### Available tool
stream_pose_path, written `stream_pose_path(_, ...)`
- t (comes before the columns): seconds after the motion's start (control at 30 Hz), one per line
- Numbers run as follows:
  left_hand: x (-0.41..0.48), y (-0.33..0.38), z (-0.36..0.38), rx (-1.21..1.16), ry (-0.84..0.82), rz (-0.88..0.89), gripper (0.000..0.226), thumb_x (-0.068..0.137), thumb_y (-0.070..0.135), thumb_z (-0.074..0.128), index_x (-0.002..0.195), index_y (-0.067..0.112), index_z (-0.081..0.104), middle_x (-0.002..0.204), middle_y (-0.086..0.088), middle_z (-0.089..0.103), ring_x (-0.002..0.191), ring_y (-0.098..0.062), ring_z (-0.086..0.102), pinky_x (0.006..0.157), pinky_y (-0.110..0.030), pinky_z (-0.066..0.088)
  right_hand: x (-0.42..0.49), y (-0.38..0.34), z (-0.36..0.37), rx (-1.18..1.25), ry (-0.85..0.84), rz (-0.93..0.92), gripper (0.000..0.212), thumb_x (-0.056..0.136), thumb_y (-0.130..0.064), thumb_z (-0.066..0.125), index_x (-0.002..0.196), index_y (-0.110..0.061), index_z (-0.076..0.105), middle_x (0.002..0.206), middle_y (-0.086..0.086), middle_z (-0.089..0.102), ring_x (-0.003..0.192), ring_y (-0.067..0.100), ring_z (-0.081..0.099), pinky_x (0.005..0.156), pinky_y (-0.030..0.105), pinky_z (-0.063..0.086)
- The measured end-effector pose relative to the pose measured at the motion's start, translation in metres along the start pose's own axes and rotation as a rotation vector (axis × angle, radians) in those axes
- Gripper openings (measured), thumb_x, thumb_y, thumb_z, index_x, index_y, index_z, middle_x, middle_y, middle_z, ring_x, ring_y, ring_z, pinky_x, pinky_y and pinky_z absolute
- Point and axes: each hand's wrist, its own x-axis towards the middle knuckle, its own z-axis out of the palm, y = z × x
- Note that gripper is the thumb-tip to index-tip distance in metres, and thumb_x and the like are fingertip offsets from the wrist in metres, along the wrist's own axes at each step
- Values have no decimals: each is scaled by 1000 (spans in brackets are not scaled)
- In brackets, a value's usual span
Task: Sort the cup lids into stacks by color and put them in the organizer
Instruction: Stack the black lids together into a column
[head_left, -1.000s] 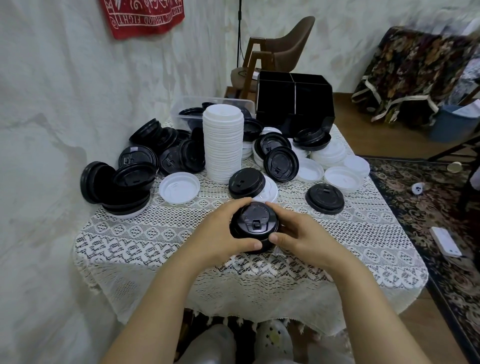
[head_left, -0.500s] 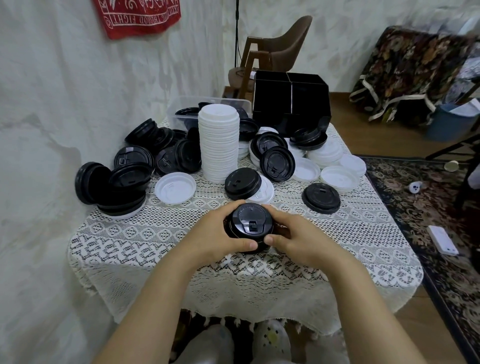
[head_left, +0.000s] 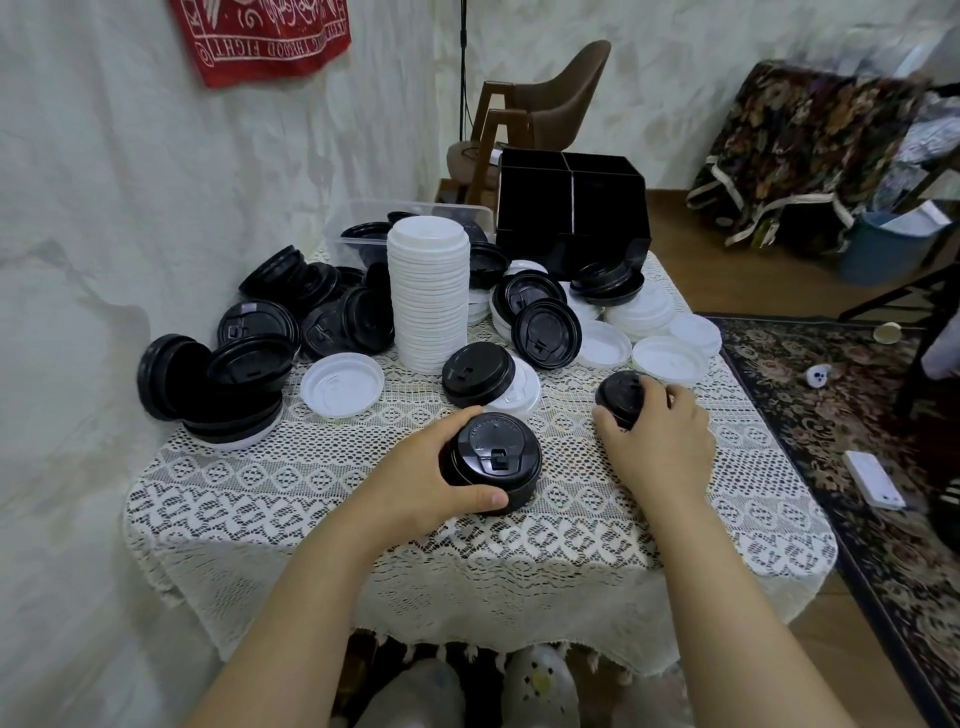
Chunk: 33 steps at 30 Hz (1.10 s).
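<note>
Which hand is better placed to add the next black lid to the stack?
Right. The right hand grips the loose black lid just right of the black stack, which the left hand holds on the table.

A home living room: a lace-covered table (head_left: 519, 545), a brown chair (head_left: 550, 104), a patterned rug (head_left: 857, 415), a red wall banner (head_left: 260, 36) and floral-draped furniture (head_left: 810, 140).

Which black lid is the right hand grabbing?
The single black lid lying alone on the cloth at the right, just in front of the upturned white lids. The right hand curls over it; the left hand holds the short black stack.
</note>
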Motion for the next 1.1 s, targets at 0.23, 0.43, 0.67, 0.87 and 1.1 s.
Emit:
stream_pose_path(0.23, -1, -1, 0, 5, -1, -5, 75, 69, 27, 87, 118, 56, 39, 112, 32, 57, 107, 13, 53, 94, -19, 43, 6, -1, 4, -44, 17, 22, 62, 86, -60, 57, 128, -16, 48, 134, 13, 49, 123, 35, 43, 100, 46, 33)
stream_pose_path(0.43, -1, -2, 0, 16, 0, -12, 79, 68, 31, 87, 126, 54, 37, 114, 33, 56, 109, 11, 52, 93, -18, 43, 0, -4, -12, 148, -117, -145, 52, 75, -45, 72, 118, -23, 53, 119, 3, 57, 112, 27, 49, 96, 41, 42)
stream_pose_path(0.67, -1, -2, 0, 19, -3, -7, 81, 67, 32, 87, 129, 52, 38, 115, 34, 55, 111, 11, 51, 98, -21, 42, -12, -1, -21, 269, -427, -313, 92, 77, -36, 67, 152, -34, 13, 153, -1, 29, 141, 23, 25, 118, 52, 15)
stream_pose_path(0.87, 0, -2, -1, 19, -2, -12, 84, 68, 31, 87, 133, 50, 38, 116, 32, 55, 111, 9, 52, 99, -22, 43, -13, -8, -14, 115, -260, -236, 93, 80, -53, 67, 152, -28, 15, 146, 6, 35, 135, 27, 28, 112, 46, 21)
stream_pose_path(1.1, 0, -3, -1, 27, -5, -3, 86, 68, 32, 87, 138, 46, 38, 119, 30, 56, 112, 7, 53, 99, -22, 43, -12, 1, -13, 153, -261, -218, 98, 75, -58, 71, 151, -30, 17, 150, 5, 32, 138, 28, 27, 114, 48, 24)
